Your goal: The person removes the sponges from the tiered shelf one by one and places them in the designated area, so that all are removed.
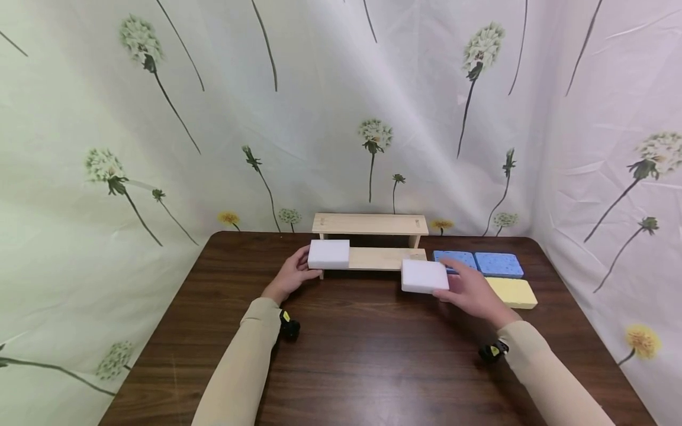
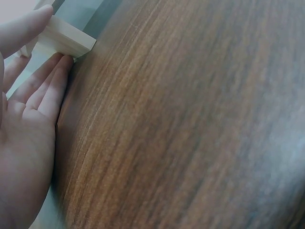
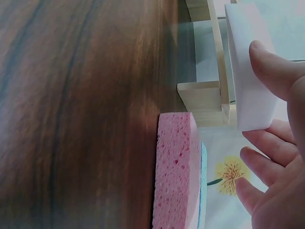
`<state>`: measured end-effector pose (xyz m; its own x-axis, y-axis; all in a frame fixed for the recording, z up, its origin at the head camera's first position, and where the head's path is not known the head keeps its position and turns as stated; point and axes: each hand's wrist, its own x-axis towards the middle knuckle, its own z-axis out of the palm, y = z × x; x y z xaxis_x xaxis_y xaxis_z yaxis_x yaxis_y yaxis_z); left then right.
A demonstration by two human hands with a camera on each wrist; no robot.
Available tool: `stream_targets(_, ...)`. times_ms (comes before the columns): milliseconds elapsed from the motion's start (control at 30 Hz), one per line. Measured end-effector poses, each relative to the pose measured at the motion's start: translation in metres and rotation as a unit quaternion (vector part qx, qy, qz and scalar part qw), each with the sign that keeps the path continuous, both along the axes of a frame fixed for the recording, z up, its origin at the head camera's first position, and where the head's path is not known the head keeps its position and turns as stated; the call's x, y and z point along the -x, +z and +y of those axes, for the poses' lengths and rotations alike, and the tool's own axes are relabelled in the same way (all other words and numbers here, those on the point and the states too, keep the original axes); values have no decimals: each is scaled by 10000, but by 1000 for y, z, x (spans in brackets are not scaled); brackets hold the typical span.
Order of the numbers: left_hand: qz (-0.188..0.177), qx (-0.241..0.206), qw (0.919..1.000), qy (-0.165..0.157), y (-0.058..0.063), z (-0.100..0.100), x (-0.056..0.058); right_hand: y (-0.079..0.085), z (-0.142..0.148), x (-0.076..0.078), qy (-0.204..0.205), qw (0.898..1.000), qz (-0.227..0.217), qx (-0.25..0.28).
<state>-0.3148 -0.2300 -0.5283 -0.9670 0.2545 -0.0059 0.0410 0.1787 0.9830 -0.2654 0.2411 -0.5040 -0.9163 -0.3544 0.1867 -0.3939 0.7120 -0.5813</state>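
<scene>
In the head view, a white melamine sponge [image 1: 328, 254] lies on the left end of the lower board of a small two-tier wooden shelf [image 1: 386, 257]. My left hand [image 1: 291, 273] is at that end, fingers by the sponge's left side. The left wrist view shows its fingers [image 2: 45, 88] extended beside a wooden leg [image 2: 69, 38]. My right hand [image 1: 471, 290] grips a second white sponge [image 1: 424, 276] by its right end, in front of the shelf's right end. In the right wrist view, the thumb lies on the face of this white sponge [image 3: 250, 67].
Two blue sponges [image 1: 499, 264] sit right of the shelf, with a yellow sponge [image 1: 514, 293] in front. A pink sponge [image 3: 174, 167] stands out below my right hand in the right wrist view. Flowered curtains [image 1: 319, 148] border the dark wooden table [image 1: 351, 355].
</scene>
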Motion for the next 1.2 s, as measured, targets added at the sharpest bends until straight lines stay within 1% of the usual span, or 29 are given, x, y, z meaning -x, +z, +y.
stream_targets(133,-18,-56,10000,19,1,0,0,0,5,-4,-22,9999,90,-138)
stream_targets(300,15,-37,10000,20,0,0,1,-2,9,-9,-11,9998,135,-144)
stream_targets(500,52,13,10000,14,-1,0,1,-5,14,-12,30,9993,339,-143)
stream_targets(600,63,13,10000,24,0,0,1,-6,18,-15,27,9994,334,-100)
stream_targets(800,-60,-55,10000,26,0,0,-1,-9,25,-21,-6,9996,252,-150)
stream_targets(967,32,-6,10000,32,0,1,0,-10,30,-25,-98,9997,131,-192)
stream_targets(1100,47,1,10000,30,0,1,1,-9,34,-29,-128,9997,126,-151)
stream_targets(1133,33,-9,10000,30,0,1,1,-9,35,-30,-115,9998,137,-126)
stream_targets(1200,9,-13,10000,35,-5,0,4,-9,36,-32,-111,9997,182,-105)
